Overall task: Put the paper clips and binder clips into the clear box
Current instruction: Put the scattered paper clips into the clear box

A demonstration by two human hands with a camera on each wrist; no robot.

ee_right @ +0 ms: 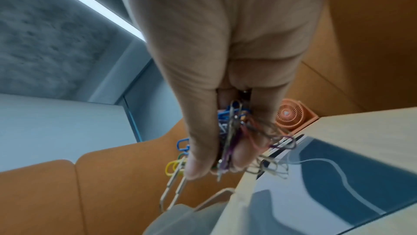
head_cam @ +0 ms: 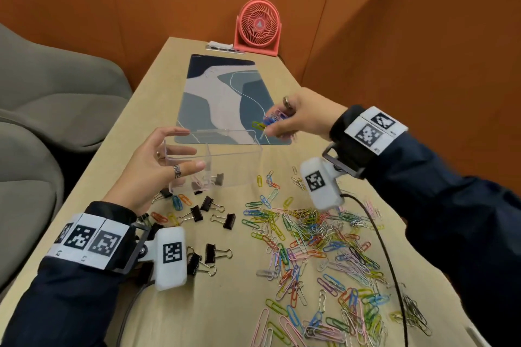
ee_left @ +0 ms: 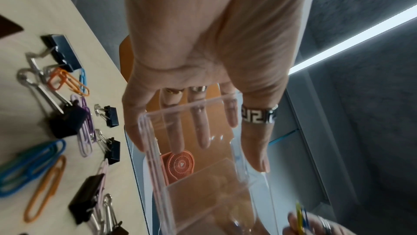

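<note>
Paper clips (head_cam: 272, 120) bunched in the right hand (head_cam: 307, 118) could tangle and spill outside the clear box (head_cam: 234, 163) that the straight-fingered left hand (head_cam: 149, 169) steadies.

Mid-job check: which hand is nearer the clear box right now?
Left. The left hand lies against the left end of the clear box, fingers straight. The right hand hangs above its far right corner, pinching a bunch of paper clips.
</note>
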